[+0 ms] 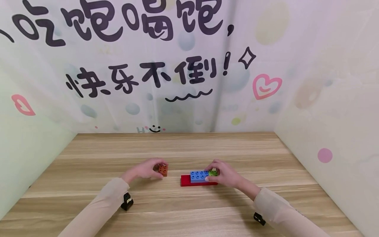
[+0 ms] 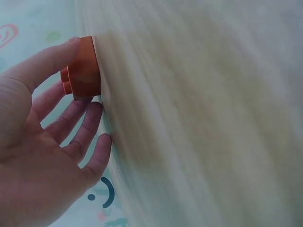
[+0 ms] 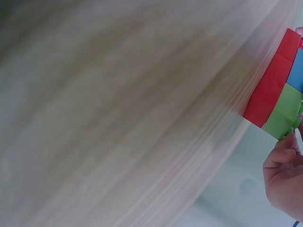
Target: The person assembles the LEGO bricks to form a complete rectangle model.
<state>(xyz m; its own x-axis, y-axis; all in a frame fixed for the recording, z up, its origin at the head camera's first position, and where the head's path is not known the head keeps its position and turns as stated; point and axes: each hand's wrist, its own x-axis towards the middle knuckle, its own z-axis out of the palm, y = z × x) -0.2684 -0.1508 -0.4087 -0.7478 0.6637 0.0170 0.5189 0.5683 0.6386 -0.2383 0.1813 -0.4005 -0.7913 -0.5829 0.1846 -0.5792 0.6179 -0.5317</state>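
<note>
My left hand (image 1: 147,169) pinches a small orange toy brick (image 1: 163,170) between thumb and fingers, left of the other bricks. In the left wrist view this brick (image 2: 86,71) stands on the table, its studs facing the palm. A long red brick base (image 1: 185,180) lies on the table, with a blue brick (image 1: 197,179) and a green brick (image 1: 214,173) side by side on top. My right hand (image 1: 227,176) reaches over the green brick, thumb and forefinger at the blue brick's right end. The right wrist view shows the hand (image 3: 286,182) partly hidden behind the green brick (image 3: 285,111).
The wooden table (image 1: 165,210) carries the bricks. A printed white curtain (image 1: 177,112) hangs along its far edge, with pale walls at both sides. Black wrist devices, one by the left sleeve (image 1: 127,201) and one by the right (image 1: 259,218), hang beneath the forearms.
</note>
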